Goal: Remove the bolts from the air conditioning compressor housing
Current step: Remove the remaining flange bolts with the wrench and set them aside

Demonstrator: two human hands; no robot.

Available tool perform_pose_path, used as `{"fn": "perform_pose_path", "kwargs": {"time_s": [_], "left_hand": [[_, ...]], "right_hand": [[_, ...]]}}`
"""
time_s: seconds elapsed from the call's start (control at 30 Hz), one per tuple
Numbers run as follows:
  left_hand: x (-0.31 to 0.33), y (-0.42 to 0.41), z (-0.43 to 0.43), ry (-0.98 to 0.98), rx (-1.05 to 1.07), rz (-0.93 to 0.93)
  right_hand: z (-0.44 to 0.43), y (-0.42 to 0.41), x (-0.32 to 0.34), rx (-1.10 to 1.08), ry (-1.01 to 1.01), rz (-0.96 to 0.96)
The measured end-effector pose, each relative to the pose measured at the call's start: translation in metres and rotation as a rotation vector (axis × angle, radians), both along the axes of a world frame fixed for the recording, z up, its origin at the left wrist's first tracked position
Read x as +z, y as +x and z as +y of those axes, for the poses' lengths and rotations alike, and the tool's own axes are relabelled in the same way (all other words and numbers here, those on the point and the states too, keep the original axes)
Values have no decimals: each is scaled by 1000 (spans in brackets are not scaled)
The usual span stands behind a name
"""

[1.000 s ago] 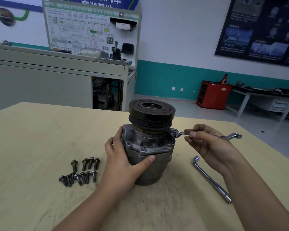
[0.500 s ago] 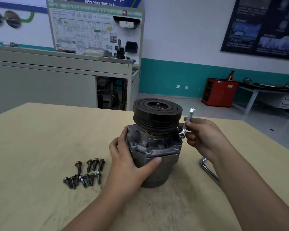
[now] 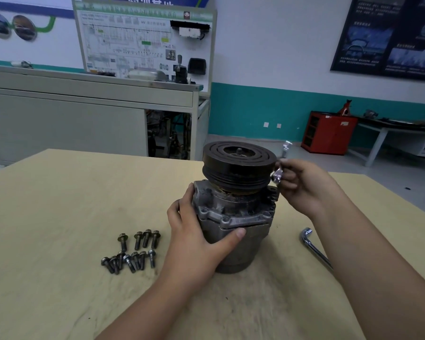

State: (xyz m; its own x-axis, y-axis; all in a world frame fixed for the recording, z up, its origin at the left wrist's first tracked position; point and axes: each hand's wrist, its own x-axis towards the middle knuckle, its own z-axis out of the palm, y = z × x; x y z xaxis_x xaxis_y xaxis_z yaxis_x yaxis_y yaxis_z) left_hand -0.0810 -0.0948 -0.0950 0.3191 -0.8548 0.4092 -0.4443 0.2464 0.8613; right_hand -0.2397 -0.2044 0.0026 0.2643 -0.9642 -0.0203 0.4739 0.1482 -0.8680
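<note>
Compressor [image 3: 233, 217] is standing upright at mid-bench, with its black pulley [image 3: 238, 163] on top. Left hand [image 3: 196, 244] is gripping the housing from 8 o'clock, fingers wrapping the side and thumb pressing the front. Right hand [image 3: 302, 185] is working at 2 o'clock, fingers curling tight round a small wrench [image 3: 279, 174]. The wrench's lower end is sitting just beside the pulley rim; whether it is on a bolt, cannot tell. Loose bolts [image 3: 133, 251] are lying clustered at 8 o'clock, apart from the housing. L-shaped wrench [image 3: 314, 249] is lying at 4 o'clock, near the bench [image 3: 59, 217] right edge. Bare top is stretching wide toward 9 and 10 o'clock. The far edge is running close behind at 12.
</note>
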Motion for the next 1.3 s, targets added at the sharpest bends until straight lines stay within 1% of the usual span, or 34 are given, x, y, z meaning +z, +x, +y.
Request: {"fn": "perform_pose_path", "kwargs": {"time_s": [0.03, 0.1, 0.17, 0.27, 0.37, 0.57, 0.8, 0.93, 1.0, 1.13, 1.23, 1.3], "left_hand": [[1, 0, 0, -1, -2, 1], [1, 0, 1, 3, -4, 3], [1, 1, 1, 12, -1, 2], [1, 0, 1, 14, -1, 4], [2, 1, 1, 30, 5, 12], [2, 2, 1, 39, 7, 18], [3, 2, 1, 32, 6, 13], [3, 2, 2, 27, 10, 4], [3, 2, 1, 27, 10, 3], [3, 2, 1, 23, 8, 7], [3, 2, 1, 29, 9, 8], [3, 2, 1, 30, 9, 8]], "right_hand": [[0, -3, 1, -18, 22, -107], [4, -10, 2, -84, 11, -195], [11, -15, 2, -161, -55, -183], [27, -22, -4, -314, -234, -109], [44, -26, -10, -385, -394, -107], [58, -16, -21, -567, -634, 209], [51, -2, -38, -631, -782, 475], [54, -4, -41, -667, -911, 604], [56, -4, -43, -684, -937, 668], [56, -3, -44, -699, -909, 653], [57, -5, -43, -671, -841, 630], [56, -8, -39, -599, -768, 614]]}}
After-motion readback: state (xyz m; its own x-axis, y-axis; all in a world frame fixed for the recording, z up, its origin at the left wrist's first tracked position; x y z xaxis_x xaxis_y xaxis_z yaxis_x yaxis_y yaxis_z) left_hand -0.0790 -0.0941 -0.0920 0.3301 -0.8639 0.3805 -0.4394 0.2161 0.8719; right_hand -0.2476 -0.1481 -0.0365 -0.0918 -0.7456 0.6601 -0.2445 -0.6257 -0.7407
